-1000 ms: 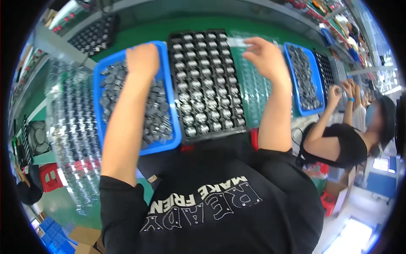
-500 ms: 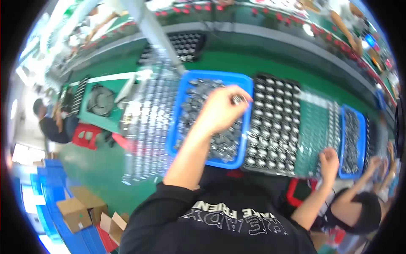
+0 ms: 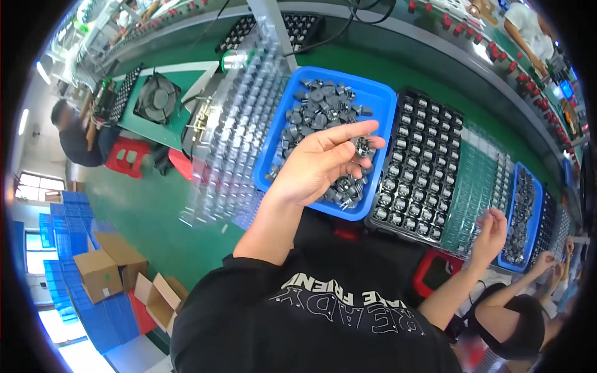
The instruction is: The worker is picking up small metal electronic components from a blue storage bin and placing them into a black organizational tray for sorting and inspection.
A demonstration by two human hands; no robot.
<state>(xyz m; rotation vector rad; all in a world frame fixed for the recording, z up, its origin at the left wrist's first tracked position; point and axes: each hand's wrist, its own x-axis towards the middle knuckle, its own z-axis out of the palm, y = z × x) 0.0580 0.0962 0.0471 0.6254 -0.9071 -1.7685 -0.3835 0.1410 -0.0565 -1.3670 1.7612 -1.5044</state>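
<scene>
My left hand (image 3: 326,160) is raised over a blue bin (image 3: 380,105), palm partly turned up. Between its thumb and fingers sits a small grey part with metal pins (image 3: 362,147). Loose grey parts of similar look (image 3: 314,105) are heaped in that bin. Farther right, my right hand (image 3: 489,239) hovers at the near edge of a clear plastic tray (image 3: 469,199). Its fingertips are drawn together, and whatever is between them is too small to tell. Between the hands lies a black tray (image 3: 403,227) filled with rows of shiny round parts.
Stacked clear trays (image 3: 233,143) stand left of the bin, beside a metal post (image 3: 272,28). A second blue bin (image 3: 521,214) lies at right, close to a co-worker's arms (image 3: 516,295). Open cardboard boxes (image 3: 99,273) sit at lower left. Another person (image 3: 81,133) works at far left.
My left hand has turned and its fingers have spread, bringing the small part into view. My right hand remains by the clear tray. The whole view has shifted and tilted.
</scene>
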